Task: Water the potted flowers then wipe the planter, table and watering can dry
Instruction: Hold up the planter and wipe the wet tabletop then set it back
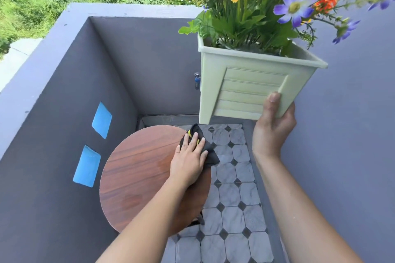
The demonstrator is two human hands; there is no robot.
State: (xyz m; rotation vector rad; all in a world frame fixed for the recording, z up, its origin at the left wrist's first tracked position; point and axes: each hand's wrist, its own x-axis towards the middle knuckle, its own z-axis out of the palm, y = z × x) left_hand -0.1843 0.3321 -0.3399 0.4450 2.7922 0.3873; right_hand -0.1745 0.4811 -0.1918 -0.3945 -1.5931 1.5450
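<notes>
A black cloth (208, 151) is pressed flat on the round table (136, 173) by the open left hand (189, 163); damp patches should be covered fully. The planter (252, 85) is gripped aloft at its lower corner by the right hand (274, 121).

Round table top (136, 168) of reddish-brown wood grain, smooth, with a faint satin sheen and a darker damp-looking patch. Black cloth with yellow trim (210, 151), soft, matt, crumpled. Square pale-green planter (243, 83), apparently moulded plastic, slatted panel, dull finish. Grey marble-patterned floor tiles (233, 194) with black diamond insets, slightly glossy. Grey painted walls (149, 60), matt, faintly rough.
</notes>
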